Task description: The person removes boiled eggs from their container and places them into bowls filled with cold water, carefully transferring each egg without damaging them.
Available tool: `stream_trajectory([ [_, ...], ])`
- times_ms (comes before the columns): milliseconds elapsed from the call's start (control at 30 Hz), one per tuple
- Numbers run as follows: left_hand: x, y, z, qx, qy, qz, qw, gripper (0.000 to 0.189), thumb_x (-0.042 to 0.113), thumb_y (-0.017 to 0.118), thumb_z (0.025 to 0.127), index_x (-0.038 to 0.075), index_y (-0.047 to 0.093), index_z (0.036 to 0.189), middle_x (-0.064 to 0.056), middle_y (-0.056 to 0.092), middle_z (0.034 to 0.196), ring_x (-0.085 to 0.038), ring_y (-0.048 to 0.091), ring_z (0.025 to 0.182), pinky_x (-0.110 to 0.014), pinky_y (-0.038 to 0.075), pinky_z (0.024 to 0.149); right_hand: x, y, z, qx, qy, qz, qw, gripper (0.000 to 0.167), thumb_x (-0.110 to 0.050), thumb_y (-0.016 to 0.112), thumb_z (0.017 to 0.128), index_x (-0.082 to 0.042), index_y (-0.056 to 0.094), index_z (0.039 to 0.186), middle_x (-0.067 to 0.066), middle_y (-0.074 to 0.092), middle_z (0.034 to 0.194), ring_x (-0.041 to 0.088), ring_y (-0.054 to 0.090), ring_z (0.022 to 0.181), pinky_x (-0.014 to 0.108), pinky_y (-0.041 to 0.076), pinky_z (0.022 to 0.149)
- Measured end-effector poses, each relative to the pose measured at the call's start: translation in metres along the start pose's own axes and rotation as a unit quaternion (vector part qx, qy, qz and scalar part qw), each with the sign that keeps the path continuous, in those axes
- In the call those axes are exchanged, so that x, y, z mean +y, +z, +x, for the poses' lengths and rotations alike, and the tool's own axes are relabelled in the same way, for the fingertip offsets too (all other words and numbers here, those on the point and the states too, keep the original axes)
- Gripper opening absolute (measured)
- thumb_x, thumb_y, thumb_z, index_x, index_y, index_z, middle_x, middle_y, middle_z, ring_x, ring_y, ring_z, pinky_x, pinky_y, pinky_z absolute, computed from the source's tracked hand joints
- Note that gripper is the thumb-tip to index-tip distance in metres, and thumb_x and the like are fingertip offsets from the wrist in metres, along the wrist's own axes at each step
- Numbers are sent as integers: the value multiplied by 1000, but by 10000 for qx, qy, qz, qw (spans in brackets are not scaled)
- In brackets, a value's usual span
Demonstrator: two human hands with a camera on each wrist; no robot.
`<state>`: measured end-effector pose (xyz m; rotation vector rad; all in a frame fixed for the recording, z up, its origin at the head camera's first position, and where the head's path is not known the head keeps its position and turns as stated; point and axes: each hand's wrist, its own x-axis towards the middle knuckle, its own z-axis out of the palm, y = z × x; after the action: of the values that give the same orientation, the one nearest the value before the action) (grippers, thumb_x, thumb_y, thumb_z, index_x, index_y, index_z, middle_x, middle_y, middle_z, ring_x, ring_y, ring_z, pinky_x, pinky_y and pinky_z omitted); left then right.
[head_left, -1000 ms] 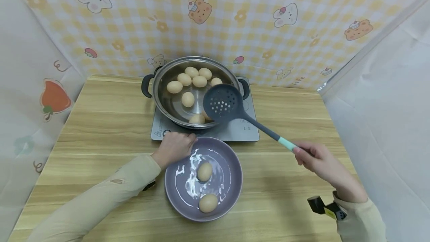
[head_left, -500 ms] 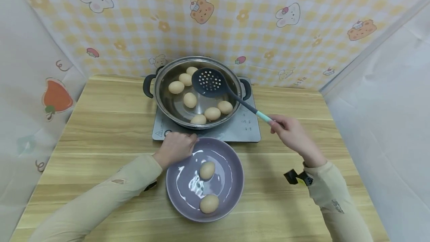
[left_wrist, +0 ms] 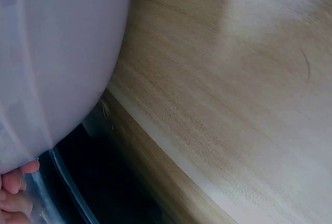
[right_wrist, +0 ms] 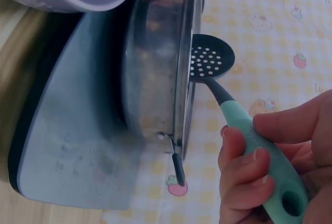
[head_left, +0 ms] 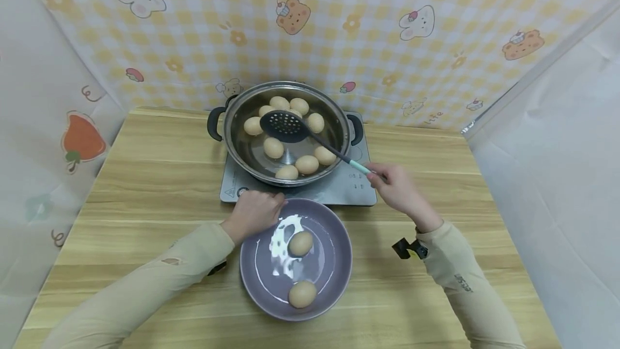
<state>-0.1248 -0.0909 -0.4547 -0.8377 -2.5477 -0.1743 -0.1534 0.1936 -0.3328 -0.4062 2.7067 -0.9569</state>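
Observation:
My right hand (head_left: pixel 397 190) grips the mint-green handle of a dark slotted skimmer (head_left: pixel 284 127); the right wrist view shows fingers and thumb wrapped round that handle (right_wrist: pixel 259 149). The skimmer's perforated head hangs over the steel pot (head_left: pixel 227 132), covering part of the eggs inside. Several light brown eggs (head_left: pixel 273 148) lie in water there. In front, a purple bowl (head_left: pixel 336 263) holds two eggs, one near its middle (head_left: pixel 300 243) and one nearer me (head_left: pixel 302 294). My left hand (head_left: pixel 254 213) holds the bowl's upper left rim, with fingertips (left_wrist: pixel 30 166) against its outside.
Under the pot is a grey induction cooker (head_left: pixel 334 193), close behind the bowl. Black handles (head_left: pixel 356 129) stick out from the pot's sides. A yellow checked cloth (head_left: pixel 319 42) hangs behind the wooden table (head_left: pixel 160 193), with white sheets at both sides.
My right hand has moved left and away from me, carrying the skimmer from the pot's right front rim to over its middle left. The left hand keeps its place on the bowl.

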Motion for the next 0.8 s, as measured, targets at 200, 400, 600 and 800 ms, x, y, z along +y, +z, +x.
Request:
stream_trajectory([
  [200, 0, 0, 0, 45, -35, -3, 10000, 26, 27, 59, 83, 11, 51, 64, 3, 36, 40, -16, 36, 32, -29, 25, 31, -6, 9, -2, -209, -61, -29, 9998, 30, -7, 47, 93, 2, 55, 120, 9, 54, 74, 11, 33, 48, 23, 30, 45],
  [400, 0, 0, 0, -29, -44, 13, 10000, 26, 27, 58, 84, 11, 51, 64, 3, 36, 40, -15, 36, 32, -29, 25, 31, -14, 14, -9, -439, -114, -228, 9987, 30, -9, 48, 93, -1, 56, 120, 3, 47, 65, 11, 35, 48, 25, 31, 46],
  [600, 0, 1, 0, -165, -40, 20, 9999, 27, 27, 57, 85, 11, 51, 64, 5, 33, 41, -12, 32, 33, -26, 24, 31, -19, 17, -15, -515, -191, -421, 9976, 31, -11, 49, 92, -3, 56, 121, -2, 38, 55, 10, 32, 43, 26, 32, 46],
  [800, 0, 0, 0, -81, -30, 21, 10000, 27, 27, 58, 85, 11, 51, 64, 4, 34, 40, -14, 34, 33, -28, 25, 31, -23, 20, -19, -439, -347, -656, 9963, 29, -12, 49, 93, -4, 58, 119, -2, 38, 55, 10, 35, 45, 27, 34, 47],
])
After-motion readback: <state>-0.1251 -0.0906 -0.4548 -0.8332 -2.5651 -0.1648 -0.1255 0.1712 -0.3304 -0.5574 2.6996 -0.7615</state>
